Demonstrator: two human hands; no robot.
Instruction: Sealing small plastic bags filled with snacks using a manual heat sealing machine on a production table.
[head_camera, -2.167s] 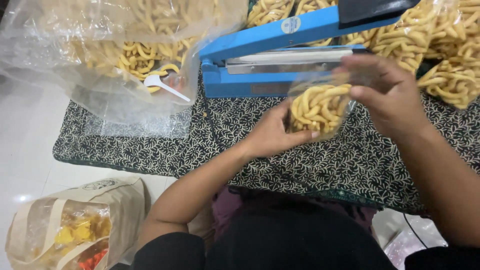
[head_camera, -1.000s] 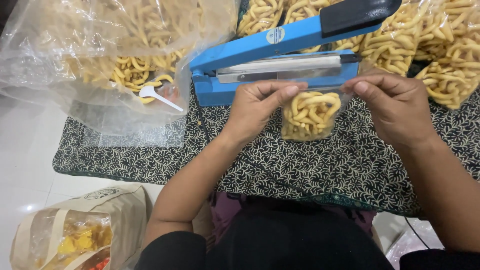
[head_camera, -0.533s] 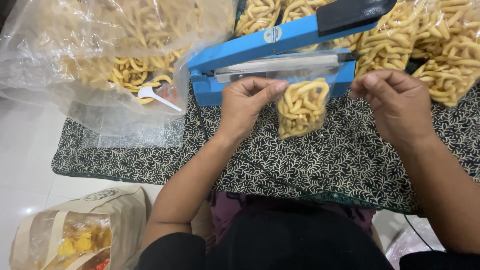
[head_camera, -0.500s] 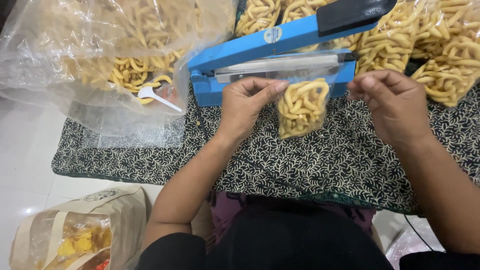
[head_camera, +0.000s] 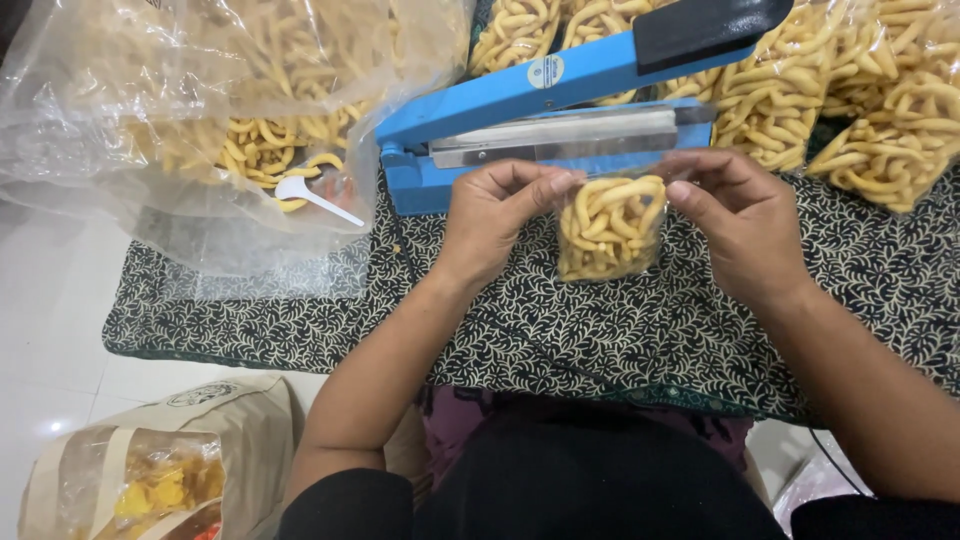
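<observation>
A small clear bag of yellow curved snack sticks (head_camera: 610, 228) hangs between my hands over the black patterned cloth (head_camera: 620, 330). My left hand (head_camera: 495, 215) pinches its top left corner and my right hand (head_camera: 740, 220) pinches the top right. The bag's open top lies at the sealing bar of a blue impulse sealer (head_camera: 560, 120), whose lever arm with a black handle is raised.
A big clear plastic bag of loose snack sticks (head_camera: 230, 110) with a white plastic spoon (head_camera: 315, 197) lies at the left. Several filled snack bags (head_camera: 880, 110) are piled behind and right of the sealer. A paper bag with yellow snacks (head_camera: 150, 470) stands on the white floor.
Both hands have carried the small bag up from over the cloth toward the sealer and stretched its top edge along the sealing bar.
</observation>
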